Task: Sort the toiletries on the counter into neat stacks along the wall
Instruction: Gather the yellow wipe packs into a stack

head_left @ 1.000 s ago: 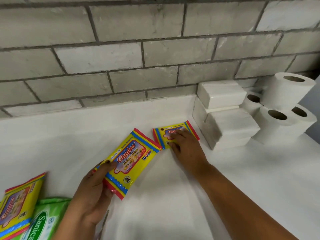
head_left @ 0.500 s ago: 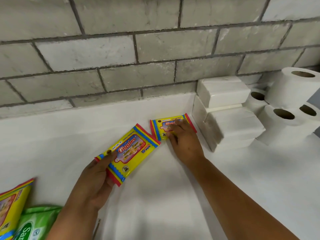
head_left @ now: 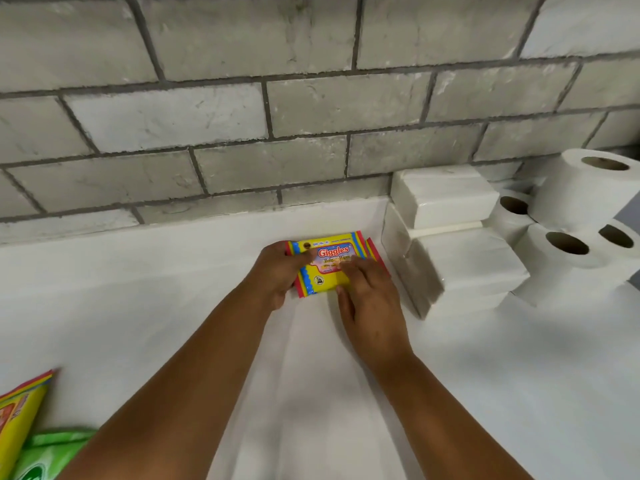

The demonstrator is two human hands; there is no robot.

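Giggles wipes pack (head_left: 327,263) on another pack (head_left: 375,252) by the wall, beside white tissue packs (head_left: 460,268). Gripped at its left end by left hand (head_left: 277,275); right hand (head_left: 372,299) flat on top, holding nothing.

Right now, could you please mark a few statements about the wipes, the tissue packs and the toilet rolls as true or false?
1. The top Giggles baby wipes pack lies on a second pack whose red edge shows at its right. True.
2. The left hand rests on the toilet paper rolls. False: it holds the left end of the top Giggles baby wipes pack.
3. The white tissue packs are stacked against the brick wall, between the wipes and the rolls. True.
4. The right hand lifts a tissue pack. False: its fingers lie on the top wipes pack.
5. A green wipes pack stands on the tissue stack. False: it lies at the lower left of the counter.
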